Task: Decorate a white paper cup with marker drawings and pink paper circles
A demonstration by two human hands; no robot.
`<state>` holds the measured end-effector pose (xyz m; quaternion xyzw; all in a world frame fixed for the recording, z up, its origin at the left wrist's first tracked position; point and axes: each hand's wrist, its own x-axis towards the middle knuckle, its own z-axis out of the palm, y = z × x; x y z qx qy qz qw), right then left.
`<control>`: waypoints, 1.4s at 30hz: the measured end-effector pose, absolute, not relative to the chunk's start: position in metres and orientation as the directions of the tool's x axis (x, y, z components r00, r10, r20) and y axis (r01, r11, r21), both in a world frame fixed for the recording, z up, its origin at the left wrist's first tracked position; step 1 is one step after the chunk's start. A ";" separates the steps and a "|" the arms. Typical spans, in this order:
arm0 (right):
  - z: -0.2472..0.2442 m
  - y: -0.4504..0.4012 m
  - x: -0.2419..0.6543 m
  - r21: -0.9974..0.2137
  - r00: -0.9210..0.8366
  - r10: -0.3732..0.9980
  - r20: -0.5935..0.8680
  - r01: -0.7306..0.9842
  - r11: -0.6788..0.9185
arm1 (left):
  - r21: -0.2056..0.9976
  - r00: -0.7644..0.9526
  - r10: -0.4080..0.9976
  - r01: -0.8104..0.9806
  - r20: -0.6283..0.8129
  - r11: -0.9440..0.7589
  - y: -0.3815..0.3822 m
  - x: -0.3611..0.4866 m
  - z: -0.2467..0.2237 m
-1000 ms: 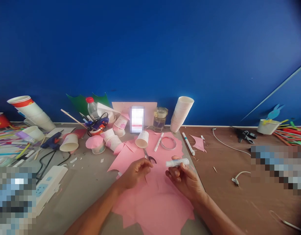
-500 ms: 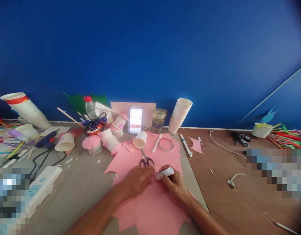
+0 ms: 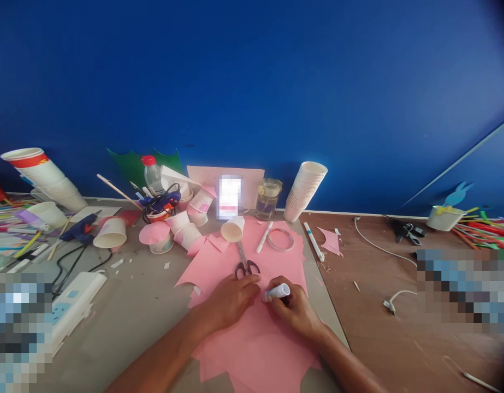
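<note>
Pink paper sheets (image 3: pixel 255 349) with jagged edges lie in layers in front of me. My right hand (image 3: pixel 295 308) is closed around a white marker (image 3: pixel 278 291), its tip end low over the paper. My left hand (image 3: pixel 231 300) rests on the paper to the left, fingers bent towards the marker; whether it pinches anything is hidden. Just beyond it are black-handled scissors (image 3: pixel 247 267). Farther back on the paper are a tipped paper cup (image 3: pixel 232 229), another white marker (image 3: pixel 264 237) and a clear ring (image 3: pixel 281 239).
A tall cup stack (image 3: pixel 304 191), a lidded jar (image 3: pixel 268 198) and a bright phone screen (image 3: pixel 229 196) stand at the back. Pink-decorated cups (image 3: pixel 186 234) and a glue gun (image 3: pixel 80 229) are left, near a power strip (image 3: pixel 75 308). A cable (image 3: pixel 383 251) lies right.
The whole view has shifted slightly. My right hand still holds the marker, which is tilted a little differently. My left hand stays on the paper with hardly any change.
</note>
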<state>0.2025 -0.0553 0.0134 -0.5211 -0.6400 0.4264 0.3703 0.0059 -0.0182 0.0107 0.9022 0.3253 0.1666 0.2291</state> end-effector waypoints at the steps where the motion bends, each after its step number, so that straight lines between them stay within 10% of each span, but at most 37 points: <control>1: 0.014 -0.055 0.203 -0.931 -0.193 0.981 0.030 0.350 0.098 | 0.522 0.733 0.663 0.510 0.151 -0.683 -0.018 0.006 0.011; 23: 0.015 -0.050 0.214 -0.921 -0.354 0.934 0.038 0.350 0.170 | 0.541 0.738 0.657 0.494 0.152 -0.680 -0.018 0.007 0.011; 42: 0.031 -0.052 0.215 -0.893 -0.456 0.886 -0.084 0.428 0.136 | 0.299 0.801 0.591 0.542 0.099 -0.785 -0.017 0.007 0.009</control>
